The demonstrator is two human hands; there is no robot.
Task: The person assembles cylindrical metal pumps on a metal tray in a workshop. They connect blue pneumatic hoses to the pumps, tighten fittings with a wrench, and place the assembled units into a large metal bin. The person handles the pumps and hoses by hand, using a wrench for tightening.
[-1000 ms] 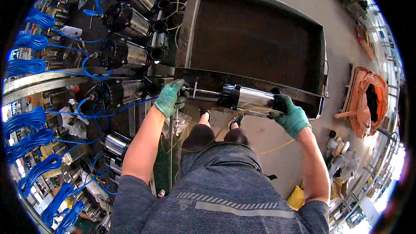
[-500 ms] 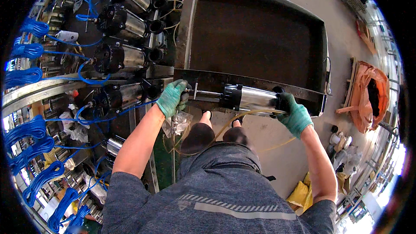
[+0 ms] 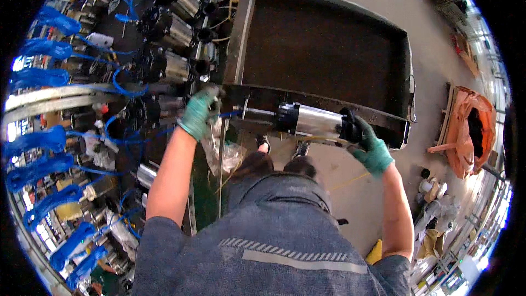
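Both hands in green work gloves, centre of frame. Left hand (image 3: 198,111) closed around the thin shaft end of a steel pump cylinder (image 3: 312,121), just where a blue hose (image 3: 123,77) and a crumpled clear plastic bag (image 3: 222,151) hang beside it (whether the fingers also pinch the bag I cannot tell). Right hand (image 3: 368,143) wrapped over the dark cap end of the same cylinder, right of centre. The cylinder lies level between the two hands, held in the air just in front of the near wall of a big dark metal tray (image 3: 244,38) that fills the upper middle of the frame; it seems to be clear of that wall, though the gap is hard to read. The person's feet and bare concrete floor (image 3: 350,197) show below the load. To carry this well, I judge the heavier polished body sits toward the right hand, so that hand should bear the weight from underneath while the left only steers the shaft; keep it level, and keep the hose and bag from snagging on the tray rim. Left third of the frame: a crowded surface (image 3: 60,96) with a row of similar steel cylinders (image 3: 175,27) and many coils of blue hose. Far right: an orange sack (image 3: 466,126) on the floor.
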